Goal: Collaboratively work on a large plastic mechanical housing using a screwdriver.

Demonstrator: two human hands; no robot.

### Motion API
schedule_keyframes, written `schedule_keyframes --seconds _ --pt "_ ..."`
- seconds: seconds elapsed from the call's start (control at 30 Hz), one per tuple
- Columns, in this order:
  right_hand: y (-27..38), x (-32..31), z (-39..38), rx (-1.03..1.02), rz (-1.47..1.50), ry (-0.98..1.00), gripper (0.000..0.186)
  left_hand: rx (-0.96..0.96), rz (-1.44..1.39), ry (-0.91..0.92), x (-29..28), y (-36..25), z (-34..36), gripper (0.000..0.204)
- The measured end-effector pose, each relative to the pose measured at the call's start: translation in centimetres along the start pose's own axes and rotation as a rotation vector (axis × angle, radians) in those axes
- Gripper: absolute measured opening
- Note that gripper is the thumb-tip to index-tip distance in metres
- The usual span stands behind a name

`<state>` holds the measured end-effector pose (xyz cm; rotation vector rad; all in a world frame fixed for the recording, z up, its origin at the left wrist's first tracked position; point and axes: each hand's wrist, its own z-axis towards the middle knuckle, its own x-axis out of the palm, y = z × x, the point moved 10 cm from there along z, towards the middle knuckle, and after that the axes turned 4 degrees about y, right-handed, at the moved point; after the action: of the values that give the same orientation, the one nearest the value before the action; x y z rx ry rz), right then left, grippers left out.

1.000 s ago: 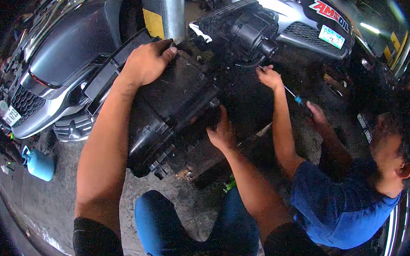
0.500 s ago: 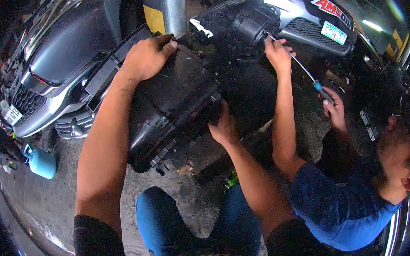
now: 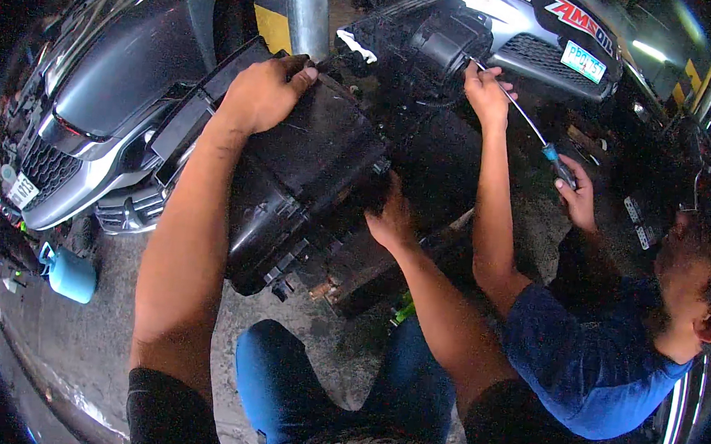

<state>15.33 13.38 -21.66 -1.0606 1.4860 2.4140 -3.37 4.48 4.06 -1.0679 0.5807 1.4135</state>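
Note:
A large black plastic housing, box-like with clips and ribs along its near edge, is held tilted in front of me. My left hand grips its upper left edge, fingers curled over the rim and thumb on top. Lower on its right side my right hand is closed around the edge, its fingertips hidden in shadow. Beyond it, a co-worker steadies the shaft of a long screwdriver with one hand and holds its blue and black handle in the other. The screwdriver's tip meets a black round-bodied part.
Silver and dark car bumpers lean at the left beside a metal post. A light-blue gas cylinder stands on the concrete floor. The co-worker in a blue shirt is close at my right. A silver car front is behind.
The view has shifted slightly. Both my hands keep their places on the housing, and the co-worker's screwdriver stays at the round-bodied part.

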Motion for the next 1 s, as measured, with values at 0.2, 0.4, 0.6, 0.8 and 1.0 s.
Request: schedule_keyframes --seconds 0.2,0.4,0.6,0.8,1.0 --pt "0.3 0.1 0.2 -0.086 0.009 -0.061 0.089 0.027 -0.015 -0.007 0.0 0.0 0.0 0.048" --pt "-0.6 0.5 0.2 0.059 0.041 0.058 0.1 0.016 -0.017 0.03 0.2 0.0 0.1 0.049" --pt "0.3 -0.1 0.1 0.019 -0.046 0.023 0.096 -0.003 -0.036 0.058 0.6 0.5 0.2 0.049" --pt "1.0 -0.5 -0.3 0.005 -0.043 0.001 0.091 0.046 -0.05 -0.01 0.5 0.5 0.3 0.052" --pt "0.8 -0.4 -0.1 0.038 -0.053 0.032 0.089 0.052 -0.025 -0.025 0.4 0.4 0.3 0.051"
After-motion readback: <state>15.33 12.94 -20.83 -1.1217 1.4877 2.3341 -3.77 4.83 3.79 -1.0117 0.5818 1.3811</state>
